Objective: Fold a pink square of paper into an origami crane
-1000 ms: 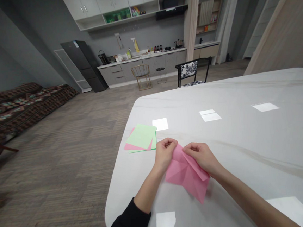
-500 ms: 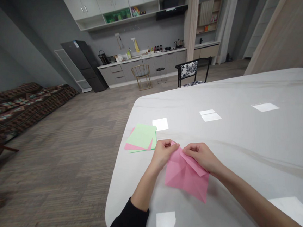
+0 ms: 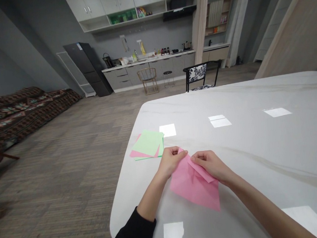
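Note:
A pink sheet of paper with creases is held between both hands above the white table. Its upper right edge is folded over in a narrow flap. My left hand pinches the top corner between thumb and fingers. On the flap's upper end, my right hand is closed, thumb on top; part of the flap lies hidden behind it. The sheet's lower part hangs toward me. Left of my left hand lies a loose stack of green and pink paper sheets.
The white table has a rounded left edge and bright light reflections. A black chair with a patterned back stands at its far side. Further off are a gold-framed chair, a stool, a fridge and kitchen cabinets.
The lower part of the pink paper has shifted slightly and opened flatter, its left corner moving up and left. Both hands keep nearly the same place and grip.

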{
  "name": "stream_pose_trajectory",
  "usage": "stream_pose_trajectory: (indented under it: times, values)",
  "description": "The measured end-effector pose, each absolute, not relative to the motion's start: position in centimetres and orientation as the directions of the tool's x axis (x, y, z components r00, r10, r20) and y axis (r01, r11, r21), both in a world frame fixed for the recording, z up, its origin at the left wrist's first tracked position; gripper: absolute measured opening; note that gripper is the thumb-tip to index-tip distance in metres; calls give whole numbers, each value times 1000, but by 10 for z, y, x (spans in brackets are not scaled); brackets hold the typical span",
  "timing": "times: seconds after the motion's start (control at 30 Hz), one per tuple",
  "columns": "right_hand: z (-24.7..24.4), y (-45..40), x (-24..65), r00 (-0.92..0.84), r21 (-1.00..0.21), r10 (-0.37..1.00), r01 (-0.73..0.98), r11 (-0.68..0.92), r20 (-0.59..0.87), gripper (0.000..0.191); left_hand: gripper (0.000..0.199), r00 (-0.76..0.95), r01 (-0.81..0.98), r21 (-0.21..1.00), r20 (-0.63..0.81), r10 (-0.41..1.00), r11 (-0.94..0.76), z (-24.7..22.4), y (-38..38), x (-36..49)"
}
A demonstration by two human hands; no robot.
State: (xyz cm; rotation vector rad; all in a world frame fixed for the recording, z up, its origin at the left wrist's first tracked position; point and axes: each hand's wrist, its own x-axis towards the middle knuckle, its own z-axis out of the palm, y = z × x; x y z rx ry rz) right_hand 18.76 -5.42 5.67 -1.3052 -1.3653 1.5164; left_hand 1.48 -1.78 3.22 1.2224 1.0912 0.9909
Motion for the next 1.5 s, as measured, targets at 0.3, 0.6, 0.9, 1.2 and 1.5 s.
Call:
stream_pose_trajectory:
  times: [0.3, 0.6, 0.9, 1.2, 1.5]
  values:
    - [62, -56, 187, -269, -962, 925, 106, -250, -270, 29, 36, 302, 45, 994, -106, 948, 97, 41, -23, 14]
    - [53, -54, 189, -322, -976, 922, 94, -194, -214, 26, 32, 327, 115, 989, -128, 936, 95, 44, -23, 11]
    - [48, -53, 186, -269, -987, 950, 66, -145, -157, 18, 27, 340, 33, 995, -105, 935, 99, 38, -21, 12]
    - [51, -52, 189, -212, -977, 955, 96, -189, -205, 24, 29, 345, 74, 993, -113, 932, 93, 44, -22, 12]
    - [55, -53, 187, -224, -969, 943, 87, -232, -245, 27, 38, 300, 98, 987, -153, 942, 129, 40, -21, 11]
